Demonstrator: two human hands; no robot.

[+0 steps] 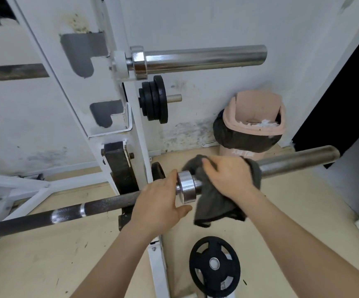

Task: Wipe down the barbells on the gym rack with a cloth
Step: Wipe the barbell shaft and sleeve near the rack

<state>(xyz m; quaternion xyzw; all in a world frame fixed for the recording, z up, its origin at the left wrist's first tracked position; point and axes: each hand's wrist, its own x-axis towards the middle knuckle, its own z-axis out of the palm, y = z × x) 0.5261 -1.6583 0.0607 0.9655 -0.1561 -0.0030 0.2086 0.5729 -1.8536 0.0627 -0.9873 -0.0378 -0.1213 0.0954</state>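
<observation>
A lower barbell (298, 160) lies across the white rack (114, 117), its dark shaft running left and its steel sleeve running right. My left hand (159, 203) grips the shaft just left of the shiny collar (187, 187). My right hand (228, 175) presses a dark grey cloth (215, 205) around the sleeve right beside the collar; the cloth's loose end hangs below the bar. A second barbell (204, 59) rests higher on the rack, its chrome sleeve bare.
Several small black plates (155, 102) hang on a peg of the rack. A black plate (215, 265) lies on the wooden floor below my arms. A pink bin (255, 125) with a dark liner stands by the wall at right.
</observation>
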